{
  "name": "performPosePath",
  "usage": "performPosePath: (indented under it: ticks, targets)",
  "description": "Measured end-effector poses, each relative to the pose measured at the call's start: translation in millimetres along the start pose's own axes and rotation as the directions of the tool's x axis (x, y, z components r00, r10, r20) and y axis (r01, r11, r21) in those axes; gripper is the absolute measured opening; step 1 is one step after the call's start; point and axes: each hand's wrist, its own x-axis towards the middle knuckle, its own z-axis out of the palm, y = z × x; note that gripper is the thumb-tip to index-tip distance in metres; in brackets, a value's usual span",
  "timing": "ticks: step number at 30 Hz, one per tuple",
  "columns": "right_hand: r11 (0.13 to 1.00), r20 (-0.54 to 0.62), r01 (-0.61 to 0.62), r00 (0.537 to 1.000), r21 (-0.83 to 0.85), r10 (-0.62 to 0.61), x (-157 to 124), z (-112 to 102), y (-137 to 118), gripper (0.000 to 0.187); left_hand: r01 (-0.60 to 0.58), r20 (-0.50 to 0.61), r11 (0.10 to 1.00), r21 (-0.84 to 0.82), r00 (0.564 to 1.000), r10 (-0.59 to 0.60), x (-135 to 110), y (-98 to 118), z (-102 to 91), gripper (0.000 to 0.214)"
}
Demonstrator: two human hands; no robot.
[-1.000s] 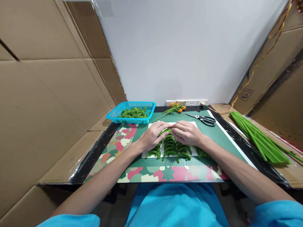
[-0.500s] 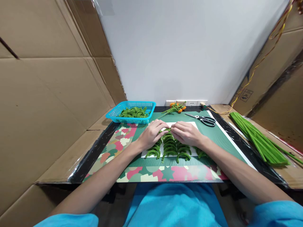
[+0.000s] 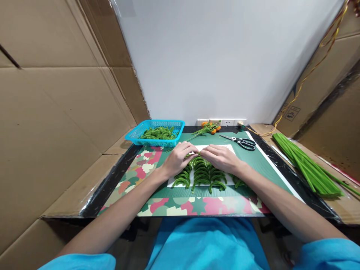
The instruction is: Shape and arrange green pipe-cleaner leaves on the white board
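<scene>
My left hand (image 3: 180, 158) and my right hand (image 3: 219, 156) meet above a white sheet (image 3: 229, 150), fingertips pinched together. A small bit of green pipe cleaner (image 3: 199, 153) shows between them; most of it is hidden by the fingers. Beneath and in front of the hands lie rows of curved green pipe cleaner pieces (image 3: 201, 173), several to a row, bent like arcs. More curved pieces (image 3: 238, 181) lie partly under my right wrist.
A blue basket (image 3: 154, 143) of green pieces stands back left. Orange-and-green pipe cleaner flowers (image 3: 209, 128) and black-handled scissors (image 3: 244, 143) lie behind the hands. A bundle of long green pipe cleaners (image 3: 308, 167) rests at right. Cardboard walls (image 3: 67, 112) flank the table.
My fingertips have come closer together and shifted slightly left, with the right hand reaching further toward the left one. The rows of curved pieces stay as they were.
</scene>
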Motion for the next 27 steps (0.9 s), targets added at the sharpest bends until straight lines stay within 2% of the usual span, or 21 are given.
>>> performPosePath:
  ticks: [4,8,15,27]
  targets:
    - [1.0,0.018,-0.01,1.0,0.013,0.009,-1.9,0.9,0.9,0.021,-0.017,-0.016,1.0,0.017,1.0,0.017,0.4,0.0,-0.5,0.02]
    - [1.0,0.003,-0.008,1.0,0.002,0.008,-1.0,1.3,1.0,0.014,-0.036,-0.039,0.999,0.029,0.999,0.037,0.1,0.3,-0.5,0.019]
    - [0.999,0.015,-0.026,1.0,-0.022,0.026,-0.5,0.6,1.3,0.014,-0.008,-0.029,1.0,0.026,1.0,0.009,0.2,3.1,-1.7,0.022]
    - [0.999,-0.015,-0.01,1.0,-0.034,0.009,-1.9,-0.3,1.8,0.014,0.039,-0.05,0.995,-0.094,0.998,-0.043,-1.2,0.9,3.0,0.018]
